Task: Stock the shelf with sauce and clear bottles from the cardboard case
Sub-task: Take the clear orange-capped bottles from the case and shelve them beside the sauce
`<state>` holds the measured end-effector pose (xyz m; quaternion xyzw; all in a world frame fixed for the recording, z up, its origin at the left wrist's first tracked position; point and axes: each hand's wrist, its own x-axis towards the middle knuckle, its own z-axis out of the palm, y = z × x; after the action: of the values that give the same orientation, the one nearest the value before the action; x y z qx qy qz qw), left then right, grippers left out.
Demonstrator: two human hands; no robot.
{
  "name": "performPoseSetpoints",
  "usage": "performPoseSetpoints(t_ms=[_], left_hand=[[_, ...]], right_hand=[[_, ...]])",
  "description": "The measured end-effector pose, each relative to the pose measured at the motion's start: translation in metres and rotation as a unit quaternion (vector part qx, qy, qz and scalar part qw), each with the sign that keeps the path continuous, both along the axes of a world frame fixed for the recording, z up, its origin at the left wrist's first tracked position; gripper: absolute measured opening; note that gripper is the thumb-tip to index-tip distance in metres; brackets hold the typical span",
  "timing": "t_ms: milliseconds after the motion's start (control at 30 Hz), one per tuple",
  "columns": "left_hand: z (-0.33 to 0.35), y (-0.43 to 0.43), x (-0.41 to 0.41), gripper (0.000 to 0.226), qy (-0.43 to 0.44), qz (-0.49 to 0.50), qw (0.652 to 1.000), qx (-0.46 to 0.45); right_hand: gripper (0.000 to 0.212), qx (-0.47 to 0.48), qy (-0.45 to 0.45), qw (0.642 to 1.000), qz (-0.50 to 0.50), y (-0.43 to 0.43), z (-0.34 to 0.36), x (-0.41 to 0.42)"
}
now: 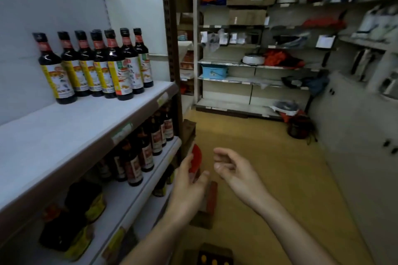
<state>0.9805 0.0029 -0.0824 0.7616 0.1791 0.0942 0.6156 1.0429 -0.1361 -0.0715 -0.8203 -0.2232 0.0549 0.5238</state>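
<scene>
Head cam: seven dark glass sauce bottles with red neck labels (pixel 97 64) stand upright in a row on the white upper shelf (pixel 64 135), caps up. Both hands are empty — left hand (pixel 189 187) flat and open, right hand (pixel 234 168) loosely curled. The brown cardboard case (pixel 212 254) is cut off at the bottom edge — only yellow caps are visible.

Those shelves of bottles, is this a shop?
Probably a small grocery shop: sauce bottles lined up on a shelf with price tags, and more shelving across the aisle.

Empty hands (pixel 215 176) beside sauce bottles (pixel 97 64)
</scene>
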Motion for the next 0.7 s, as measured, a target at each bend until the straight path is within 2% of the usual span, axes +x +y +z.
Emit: performPoseSetpoints(t_ms=[333, 700], left_hand=[[-0.074, -0.034, 0.035, 0.065, 0.067, -0.076, 0.995, -0.017], [-0.2, -0.003, 0.04, 0.063, 0.178, -0.106, 0.975, -0.077]], right_hand=[[0.037, -0.059, 0.091, 0.992, -0.056, -0.038, -0.07, 0.017], [0.036, -0.105, 0.192, 0.971, -0.099, -0.014, -0.185, 0.028]])
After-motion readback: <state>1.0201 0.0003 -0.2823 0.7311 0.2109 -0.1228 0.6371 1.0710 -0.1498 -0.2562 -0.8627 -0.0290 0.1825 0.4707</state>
